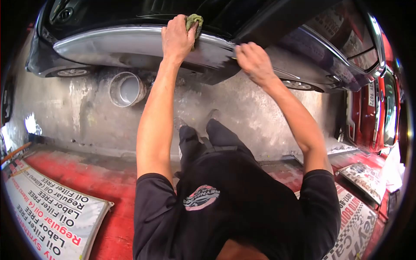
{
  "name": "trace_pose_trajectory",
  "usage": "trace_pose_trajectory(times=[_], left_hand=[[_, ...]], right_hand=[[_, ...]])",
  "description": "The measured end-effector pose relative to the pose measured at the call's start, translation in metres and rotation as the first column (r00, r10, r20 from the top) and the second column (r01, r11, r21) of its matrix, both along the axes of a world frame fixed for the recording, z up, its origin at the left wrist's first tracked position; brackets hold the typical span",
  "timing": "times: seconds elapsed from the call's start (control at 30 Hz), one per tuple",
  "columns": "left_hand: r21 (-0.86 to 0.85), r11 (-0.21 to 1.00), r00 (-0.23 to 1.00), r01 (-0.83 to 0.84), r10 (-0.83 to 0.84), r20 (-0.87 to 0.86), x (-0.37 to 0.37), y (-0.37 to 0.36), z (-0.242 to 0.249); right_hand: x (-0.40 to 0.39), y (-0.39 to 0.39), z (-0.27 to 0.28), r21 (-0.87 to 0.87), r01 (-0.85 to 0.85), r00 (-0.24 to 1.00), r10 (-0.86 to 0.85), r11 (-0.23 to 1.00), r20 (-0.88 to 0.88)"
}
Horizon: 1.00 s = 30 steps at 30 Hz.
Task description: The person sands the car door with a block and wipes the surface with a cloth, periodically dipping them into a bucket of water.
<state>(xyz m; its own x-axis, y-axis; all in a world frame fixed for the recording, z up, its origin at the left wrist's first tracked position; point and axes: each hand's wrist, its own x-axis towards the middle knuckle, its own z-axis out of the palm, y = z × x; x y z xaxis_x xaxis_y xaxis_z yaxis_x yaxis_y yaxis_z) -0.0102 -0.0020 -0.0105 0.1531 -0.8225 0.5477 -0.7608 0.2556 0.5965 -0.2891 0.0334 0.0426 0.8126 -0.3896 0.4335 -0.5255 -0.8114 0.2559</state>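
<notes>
My left hand (177,38) is closed on a crumpled green cloth (195,22) at the upper edge of a dark car's side. Beneath it runs a dull grey body panel (125,47) with a whitish, scuffed look. My right hand (253,60) is farther right, fingers curled in at the panel's edge and slightly smeared by motion. Whatever lies under those fingers, if anything, is too hidden to name. Both arms reach forward, and dark glass (130,17) shows beyond the hands.
A bucket (127,89) of greyish liquid stands on the stained concrete floor (78,112), left of my feet. A red car (368,112) is parked at the right. Printed signs lie behind me, one at left (56,212) and one at right (351,225).
</notes>
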Motion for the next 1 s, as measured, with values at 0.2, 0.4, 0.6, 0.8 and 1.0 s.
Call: trace_pose_trajectory(times=[0.2,0.4,0.6,0.8,1.0], left_hand=[[-0.018,0.999,0.999,-0.043,0.043,0.001,0.004,-0.002,-0.006],[0.028,0.999,1.0,0.017,-0.017,0.022,0.001,-0.008,-0.005],[-0.013,1.0,0.999,-0.028,0.028,0.016,-0.004,-0.001,-0.008],[0.035,0.998,0.998,0.048,-0.047,-0.032,0.007,-0.005,-0.002],[0.009,1.0,1.0,0.016,-0.016,0.006,0.003,-0.012,-0.01]], right_hand=[[-0.009,0.011,-0.007,-0.089,0.07,0.997,-0.068,0.994,0.026],[-0.024,0.003,0.003,-0.017,0.062,0.998,-0.062,0.998,0.006],[0.029,-0.008,-0.013,-0.017,-0.058,0.992,0.06,0.998,0.113],[-0.031,0.007,0.005,-0.081,0.075,0.997,-0.073,0.994,0.027],[0.016,-0.01,-0.01,-0.037,0.046,0.998,-0.044,0.998,0.048]])
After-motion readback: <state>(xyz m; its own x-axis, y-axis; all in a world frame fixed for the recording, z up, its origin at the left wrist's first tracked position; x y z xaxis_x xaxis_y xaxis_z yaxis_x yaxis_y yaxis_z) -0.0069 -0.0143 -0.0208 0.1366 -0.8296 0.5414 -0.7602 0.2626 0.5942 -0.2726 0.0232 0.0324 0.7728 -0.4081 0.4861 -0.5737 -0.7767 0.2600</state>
